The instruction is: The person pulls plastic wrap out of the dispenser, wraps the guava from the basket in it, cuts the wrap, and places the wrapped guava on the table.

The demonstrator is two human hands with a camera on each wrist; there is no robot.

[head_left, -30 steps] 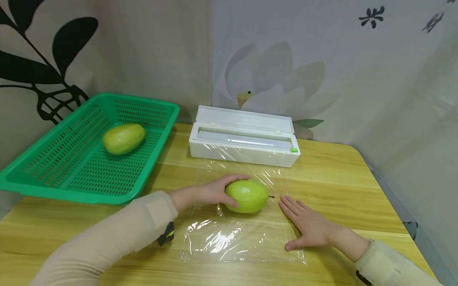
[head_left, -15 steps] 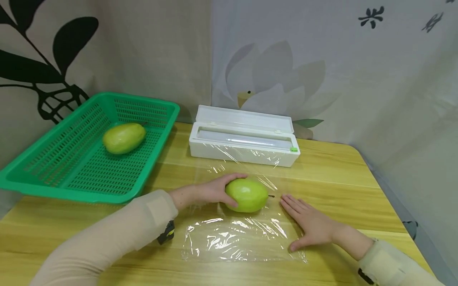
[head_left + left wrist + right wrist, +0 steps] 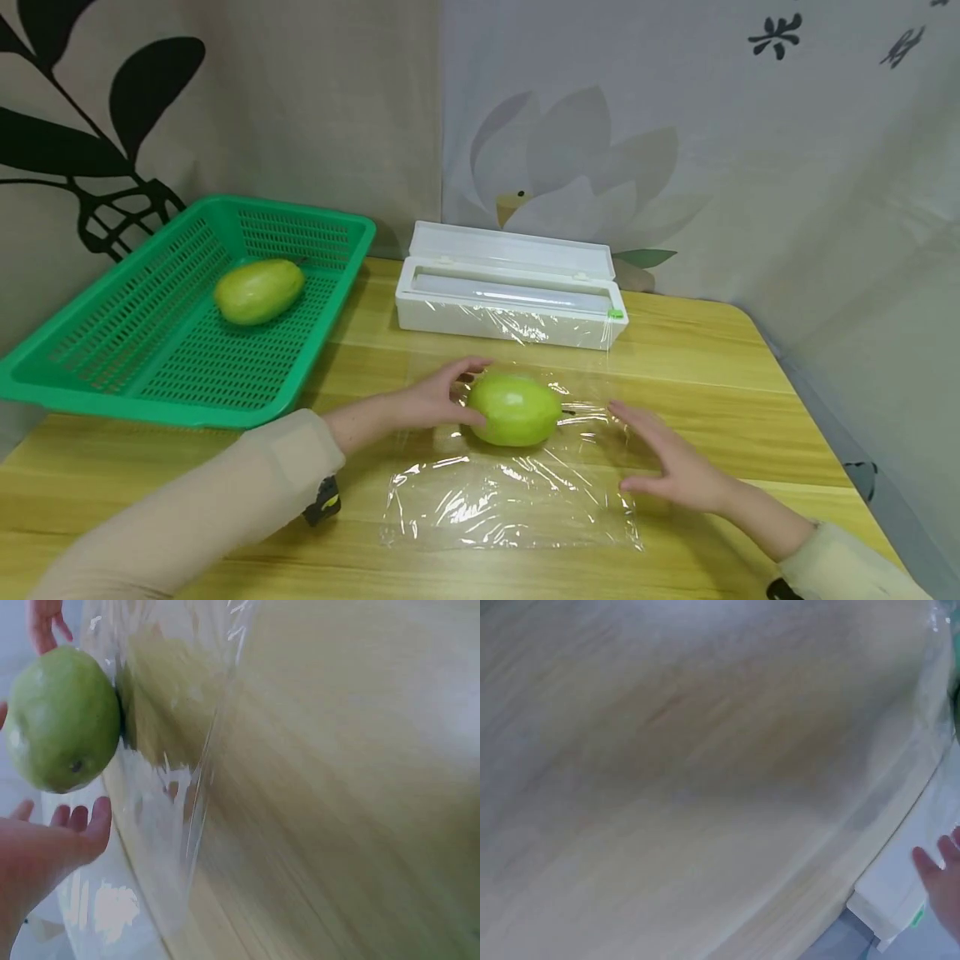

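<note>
A smooth green mango-like fruit (image 3: 515, 410), its thin dark stem pointing right, lies on a sheet of clear plastic wrap (image 3: 480, 504) in the head view. My left hand (image 3: 431, 398) curves loosely around the fruit's left end, thumb right at its side. In the left wrist view a gap shows between the left fingers (image 3: 101, 817) and the fruit. To the right, my right hand (image 3: 678, 467) hovers at the wrap's right edge with fingers extended, holding nothing. The wrap runs back to a white dispenser box (image 3: 510, 323), whose lid stands up over a roll.
At the left a green plastic basket (image 3: 330, 333) holds a second, yellower green fruit (image 3: 259, 292). The wooden table (image 3: 697, 367) ends at a rounded corner on the right. A printed curtain (image 3: 675, 83) hangs close behind the box.
My left hand has loosened from the fruit and drawn back left. The right hand, earlier flat on the wrap's edge, has lifted and moved slightly right. The wrap has wrinkled near the stem.
</note>
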